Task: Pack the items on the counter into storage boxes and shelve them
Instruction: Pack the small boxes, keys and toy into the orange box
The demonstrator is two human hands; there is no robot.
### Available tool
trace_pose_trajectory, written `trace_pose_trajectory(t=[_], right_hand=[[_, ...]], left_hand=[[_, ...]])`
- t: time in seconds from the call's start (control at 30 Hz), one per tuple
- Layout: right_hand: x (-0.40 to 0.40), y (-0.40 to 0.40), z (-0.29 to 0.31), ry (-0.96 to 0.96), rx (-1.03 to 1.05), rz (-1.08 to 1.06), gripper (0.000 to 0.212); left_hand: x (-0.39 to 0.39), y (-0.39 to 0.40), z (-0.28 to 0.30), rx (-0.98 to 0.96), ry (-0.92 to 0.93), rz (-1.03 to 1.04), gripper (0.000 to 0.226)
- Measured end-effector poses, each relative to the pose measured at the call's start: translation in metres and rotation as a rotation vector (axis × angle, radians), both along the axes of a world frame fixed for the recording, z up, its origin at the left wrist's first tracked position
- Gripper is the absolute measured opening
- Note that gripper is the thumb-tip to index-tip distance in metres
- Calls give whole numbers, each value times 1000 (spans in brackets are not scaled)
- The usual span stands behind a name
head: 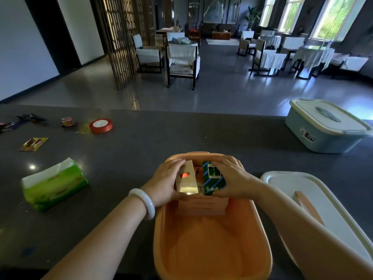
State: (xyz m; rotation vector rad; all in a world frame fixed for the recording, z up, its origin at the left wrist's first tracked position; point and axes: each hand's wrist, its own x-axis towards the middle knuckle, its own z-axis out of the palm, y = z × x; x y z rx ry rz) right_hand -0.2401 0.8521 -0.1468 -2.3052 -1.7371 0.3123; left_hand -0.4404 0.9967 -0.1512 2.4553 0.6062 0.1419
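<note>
On the dark grey tabletop [141,150], far out at 10 o'clock, lie small shiny wrapped sweets [67,121], a flat gold and red packet [33,144] and a round red ribbon roll [101,125]. At 9 o'clock sits a green soft tissue pack [54,183]. In the middle stands an open orange plastic storage box [210,239]. Inside it, at its far end, the left hand [166,181] curls round a shiny gold flat box [186,179]. Just beside it, the right hand [235,178] curls round a blue and green striped pack [212,177]. At 3 o'clock lies a white box lid with an orange handle [314,203]. At 1 o'clock stands a closed light blue storage box with a white lid [325,126].
</note>
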Motion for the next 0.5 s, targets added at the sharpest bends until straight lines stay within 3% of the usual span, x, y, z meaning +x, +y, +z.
trace_pose_trajectory(t=[0.1,0.5], right_hand=[[0,0,-2,-49,-18,14,74],[1,-3,-11,-97,47,2,80]], left_hand=[[-1,0,-3,20,-9,16,95],[0,1,-9,79,-18,25,92]])
